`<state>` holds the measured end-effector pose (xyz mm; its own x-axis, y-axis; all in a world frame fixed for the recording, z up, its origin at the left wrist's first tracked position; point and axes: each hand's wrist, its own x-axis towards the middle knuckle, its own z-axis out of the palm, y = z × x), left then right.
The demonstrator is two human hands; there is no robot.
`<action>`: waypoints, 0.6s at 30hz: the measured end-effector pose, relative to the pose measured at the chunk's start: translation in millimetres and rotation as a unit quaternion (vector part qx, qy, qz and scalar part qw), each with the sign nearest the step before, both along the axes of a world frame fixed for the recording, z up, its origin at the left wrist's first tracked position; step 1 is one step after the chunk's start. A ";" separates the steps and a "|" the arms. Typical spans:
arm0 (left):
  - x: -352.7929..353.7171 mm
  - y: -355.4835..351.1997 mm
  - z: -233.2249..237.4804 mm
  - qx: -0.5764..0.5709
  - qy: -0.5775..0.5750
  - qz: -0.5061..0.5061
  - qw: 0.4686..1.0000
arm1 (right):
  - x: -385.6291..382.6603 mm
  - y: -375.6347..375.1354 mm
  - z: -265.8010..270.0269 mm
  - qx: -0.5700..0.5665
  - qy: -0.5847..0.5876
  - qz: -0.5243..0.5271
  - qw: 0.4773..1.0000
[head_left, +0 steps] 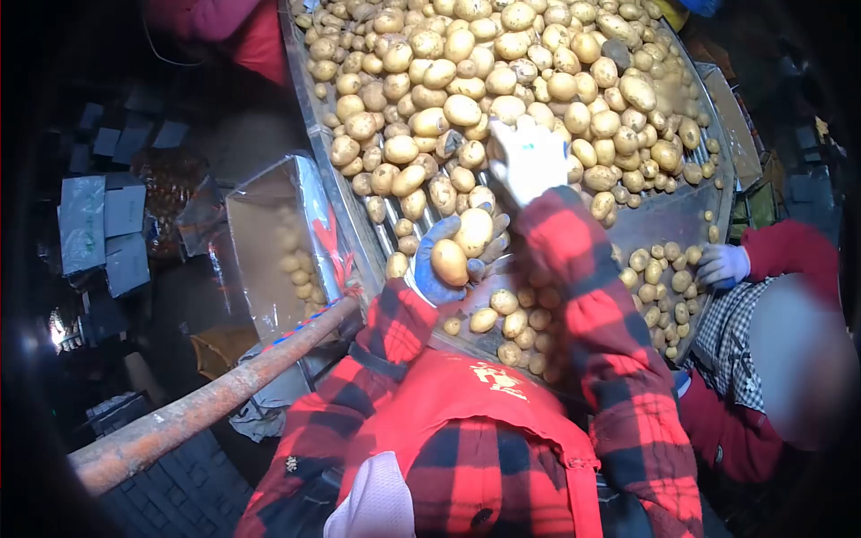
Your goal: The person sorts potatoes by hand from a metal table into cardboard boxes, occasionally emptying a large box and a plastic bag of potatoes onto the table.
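My left hand [432, 272], in a blue-grey glove, is cupped palm up around two potatoes. One is the pale potato [473, 231], the other the browner potato [448, 262] beside it. My right hand [534, 161], in a white glove, is stretched over the potato pile [430, 72], its fingers apart and touching the potatoes there. Bright light washes out part of that glove, and I see nothing held in it. A dark, spoiled-looking lump [449, 143] lies to its left. Below my hands, smaller potatoes [516, 327] rest on the metal sorting table [659, 220].
A plastic-lined carton [260, 238] with potatoes stands left of the table. A rusty pipe [215, 394] runs diagonally at lower left. At right, a co-worker's gloved hand [723, 265] is beside small potatoes. A red sleeve [260, 45] shows at upper left.
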<state>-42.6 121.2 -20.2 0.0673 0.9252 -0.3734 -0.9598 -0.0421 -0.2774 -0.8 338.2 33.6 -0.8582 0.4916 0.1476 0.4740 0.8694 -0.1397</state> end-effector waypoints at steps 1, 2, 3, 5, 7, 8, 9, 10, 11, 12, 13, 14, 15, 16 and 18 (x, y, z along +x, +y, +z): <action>-2.8 -2.9 -9.3 -0.001 0.001 -0.001 1.000 | -10.5 2.9 -20.2 0.057 0.036 0.000 0.998; -4.9 -8.0 -22.3 0.043 -0.057 0.022 0.997 | -11.0 3.2 -13.2 0.050 0.052 0.007 0.997; -6.4 -11.3 -35.4 0.087 -0.114 0.045 0.989 | -8.0 3.1 -5.4 0.050 0.050 0.006 0.997; -8.2 -5.7 -8.4 0.093 -0.054 0.061 0.992 | 6.6 -6.4 13.1 -0.148 0.105 -0.074 0.981; -7.1 -5.6 18.5 0.091 0.064 0.091 0.990 | 32.1 -17.5 -3.3 -0.218 0.189 -0.001 0.957; -9.5 -7.8 1.9 0.159 0.055 0.087 0.982 | 44.6 -33.2 8.3 -0.321 0.120 0.032 0.939; -7.5 -9.4 -1.4 0.159 0.052 0.089 0.982 | 52.8 -44.3 21.9 -0.418 0.049 0.064 0.905; -3.1 -11.8 -3.4 0.089 0.329 0.056 0.939 | 48.0 -39.8 23.5 -0.417 0.047 0.062 0.906; 2.1 -14.3 -4.6 0.011 0.579 0.019 0.815 | 39.0 -30.2 22.9 -0.273 0.076 0.081 0.956; 4.7 -16.9 -5.5 -0.069 0.780 -0.019 0.622 | 28.2 -21.5 23.7 -0.123 0.105 0.101 0.982; 7.3 -23.2 -3.1 -0.056 0.732 -0.010 0.678 | 8.8 -16.8 39.8 -0.021 0.070 0.028 0.997; 9.0 -26.7 -0.4 -0.029 0.630 0.011 0.776 | -5.9 12.2 9.9 0.070 0.019 0.038 0.997; 9.9 -31.3 1.3 -0.005 0.498 0.028 0.867 | -26.9 31.5 -3.9 0.117 -0.041 0.043 0.991; 8.2 -37.0 4.8 0.012 0.396 0.034 0.917 | -50.0 26.4 23.7 0.038 -0.167 -0.006 0.985; 5.9 -47.1 10.8 0.033 0.258 0.050 0.964 | -59.4 33.0 20.1 0.046 -0.168 0.026 0.984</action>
